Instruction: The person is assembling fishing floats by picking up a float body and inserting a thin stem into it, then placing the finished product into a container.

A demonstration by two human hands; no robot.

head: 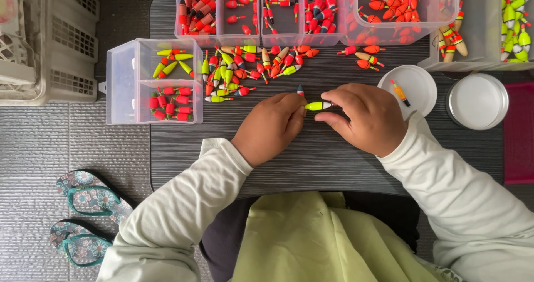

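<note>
Both hands (271, 127) (367, 119) on yellow float (317, 106), mid-table (311, 159)

Our left hand (271, 127) and right hand (364, 118) meet on the table (322, 159) around a fishing float (317, 106). Behind lies a float pile (245, 70); left, a two-compartment box (153, 81); right, a lid (414, 87).

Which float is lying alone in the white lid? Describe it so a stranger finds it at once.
Start at the dark ribbed table and look just right of the right hand to the round white lid. A single slim float lies in it on a slant. It is orange and yellow with a thin stem, and unlike the heaped floats, it lies apart from all others.
</note>
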